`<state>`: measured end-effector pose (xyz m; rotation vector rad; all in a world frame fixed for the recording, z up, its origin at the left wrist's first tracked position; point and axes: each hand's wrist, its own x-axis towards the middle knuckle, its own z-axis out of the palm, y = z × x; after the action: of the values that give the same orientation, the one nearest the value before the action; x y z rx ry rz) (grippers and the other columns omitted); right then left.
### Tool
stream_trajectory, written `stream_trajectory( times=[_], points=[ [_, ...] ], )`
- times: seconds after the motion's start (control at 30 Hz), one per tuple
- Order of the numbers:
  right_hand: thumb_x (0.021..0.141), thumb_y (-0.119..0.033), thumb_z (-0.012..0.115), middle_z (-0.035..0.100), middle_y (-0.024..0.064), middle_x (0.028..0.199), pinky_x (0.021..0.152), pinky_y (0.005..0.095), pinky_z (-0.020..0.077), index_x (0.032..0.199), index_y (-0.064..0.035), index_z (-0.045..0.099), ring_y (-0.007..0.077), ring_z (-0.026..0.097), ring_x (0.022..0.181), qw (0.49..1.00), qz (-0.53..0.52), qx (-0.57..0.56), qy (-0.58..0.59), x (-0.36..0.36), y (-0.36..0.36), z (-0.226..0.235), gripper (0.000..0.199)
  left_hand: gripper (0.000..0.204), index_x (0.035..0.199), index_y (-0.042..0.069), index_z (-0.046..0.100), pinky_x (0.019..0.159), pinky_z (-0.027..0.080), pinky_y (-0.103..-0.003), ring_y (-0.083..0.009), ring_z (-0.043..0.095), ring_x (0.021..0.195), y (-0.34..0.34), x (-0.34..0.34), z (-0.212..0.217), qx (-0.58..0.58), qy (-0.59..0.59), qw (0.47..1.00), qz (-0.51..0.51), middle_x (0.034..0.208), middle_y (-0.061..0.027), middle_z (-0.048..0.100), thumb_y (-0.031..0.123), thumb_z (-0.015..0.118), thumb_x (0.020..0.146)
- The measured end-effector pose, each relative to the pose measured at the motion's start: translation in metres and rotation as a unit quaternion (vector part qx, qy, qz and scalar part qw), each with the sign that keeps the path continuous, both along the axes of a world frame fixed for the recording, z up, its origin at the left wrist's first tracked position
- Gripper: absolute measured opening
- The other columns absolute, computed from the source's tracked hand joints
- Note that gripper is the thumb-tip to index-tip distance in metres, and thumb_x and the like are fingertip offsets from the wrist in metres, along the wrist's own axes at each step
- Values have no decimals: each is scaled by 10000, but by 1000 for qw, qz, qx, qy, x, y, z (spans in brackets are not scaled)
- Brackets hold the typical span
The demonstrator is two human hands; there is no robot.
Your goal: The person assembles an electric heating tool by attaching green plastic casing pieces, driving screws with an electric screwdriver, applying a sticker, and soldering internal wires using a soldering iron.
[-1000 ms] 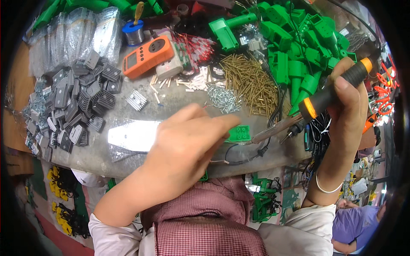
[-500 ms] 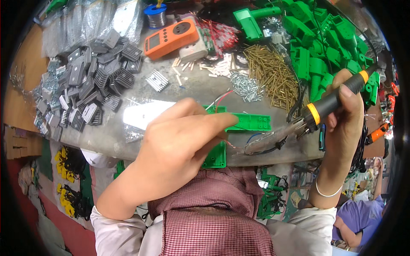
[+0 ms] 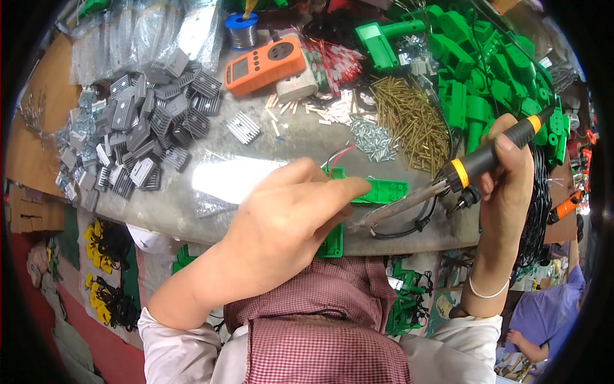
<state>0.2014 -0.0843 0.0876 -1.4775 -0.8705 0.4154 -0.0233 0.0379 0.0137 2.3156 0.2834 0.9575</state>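
Note:
My left hand (image 3: 281,208) is closed in a pinch above a green plastic housing (image 3: 389,191) at the table's near edge. Thin red and white wires (image 3: 338,155) run from the housing's far side in under those fingers; the fingertips themselves are mostly hidden. In my right hand (image 3: 513,176) is a soldering iron (image 3: 492,155) with a black grip and yellow bands. Its long metal shaft slants down to the left, and the tip ends just right of my left fingertips, near the housing. A black cable with a small connector (image 3: 421,223) lies beneath the shaft.
Grey finned heat sinks (image 3: 137,128) are heaped at left. Behind lie an orange meter (image 3: 265,66), a solder spool (image 3: 242,32) and white sleeves (image 3: 339,109). Silver screws (image 3: 373,137), long brass screws (image 3: 409,121) and green housings (image 3: 480,70) lie toward the right. Another person (image 3: 543,317) is at far right.
My left hand has shifted slightly right, still pinched. The soldering iron's tip has come a little left, closer to my left fingers. The view has also shifted a little.

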Motion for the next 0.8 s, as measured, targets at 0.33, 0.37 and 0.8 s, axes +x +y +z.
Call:
stream_trajectory(
  times=[0.33,0.37,0.8],
  points=[
    [870,-316,640,470,-29,689,407,177,260,949,-54,547,16,374,465,1000,12,-8,1,0,-3,3,289,477,1059,50,707,650,504,-313,-201,627,718,-5,-4,11,-1,-2,1000,9,796,-42,727,-89,764,606],
    [870,-317,640,468,-30,687,407,175,258,948,-53,546,14,371,465,1000,16,-6,3,1,-4,2,291,471,1043,45,710,652,505,-314,-201,629,717,-4,-7,15,22,-5,999,35,791,-47,723,-105,754,598],
    [869,-300,623,470,-39,687,407,179,248,935,-47,555,5,363,464,1000,-1,2,-3,6,-2,1,271,324,997,1,677,741,508,-342,-267,640,816,52,-55,-22,123,115,945,281,857,-113,670,-135,688,703]
  ],
)
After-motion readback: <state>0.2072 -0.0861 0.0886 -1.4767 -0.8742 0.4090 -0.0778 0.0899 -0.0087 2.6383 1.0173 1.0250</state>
